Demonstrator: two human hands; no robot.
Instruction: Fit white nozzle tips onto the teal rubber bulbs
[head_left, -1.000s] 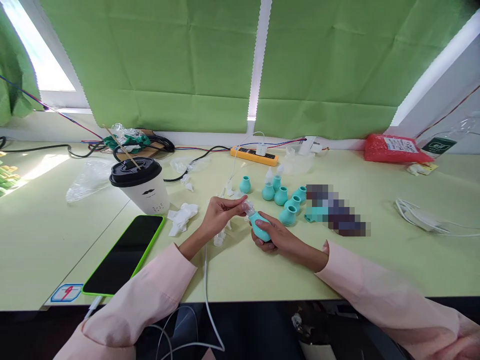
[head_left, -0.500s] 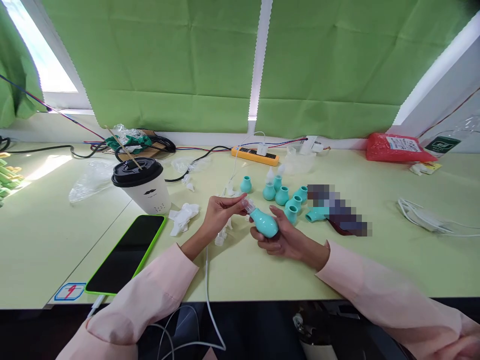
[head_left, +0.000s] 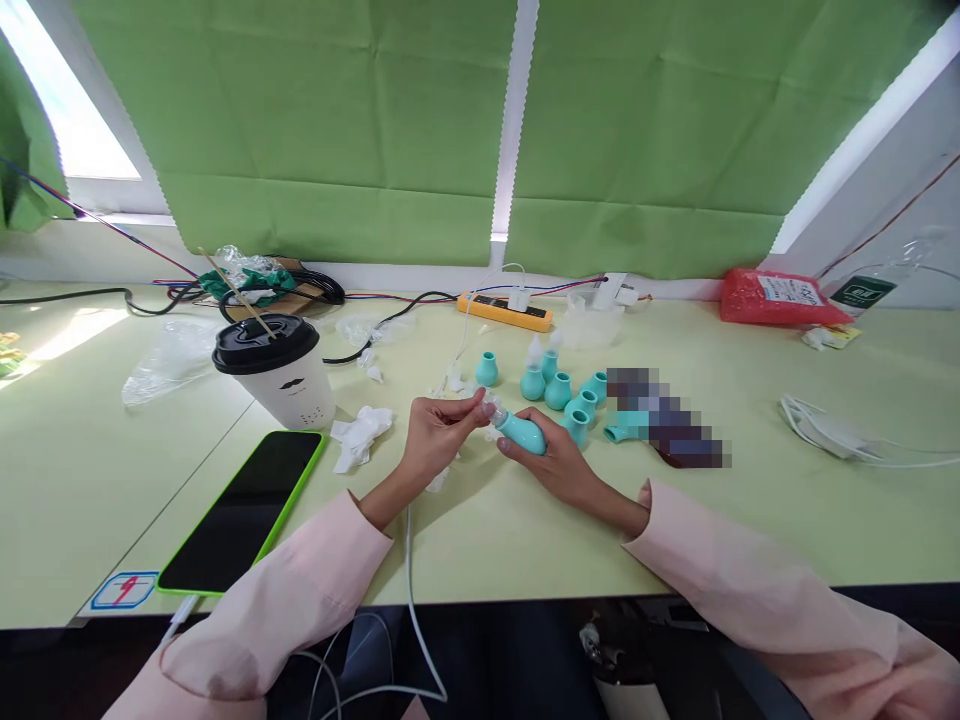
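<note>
Far left there's a crumpled clear plastic bag (head_left: 169,362) on the table (head_left: 540,540), can't make out anything inside. Next to it is a white paper cup (head_left: 281,390) with its black lid (head_left: 266,345) on, so no clue what's in it; a thin stick (head_left: 236,290) pokes up out of the top. A phone (head_left: 241,515) in a lime-green case lies in front of the cup, then a wad of white tissue (head_left: 361,436).

Left hand (head_left: 442,430) is pinching a clear tip (head_left: 492,408) at the neck of a teal bulb (head_left: 523,433), and the right hand (head_left: 561,460) is wrapped around the bulb's body, so it's tilted in midair over the middle of the table. The left hand partly blocks some small clear pieces (head_left: 437,481).

Beyond the hands, seven teal bulbs (head_left: 558,391) stand upright, two with clear tips on. An orange power strip (head_left: 504,312) sits behind them. To their right, another teal piece (head_left: 626,428) lies sideways, half hidden by a pixelated patch. Far right: a red package (head_left: 776,297), then a clear bottle with a green label (head_left: 862,293), contents unclear.
</note>
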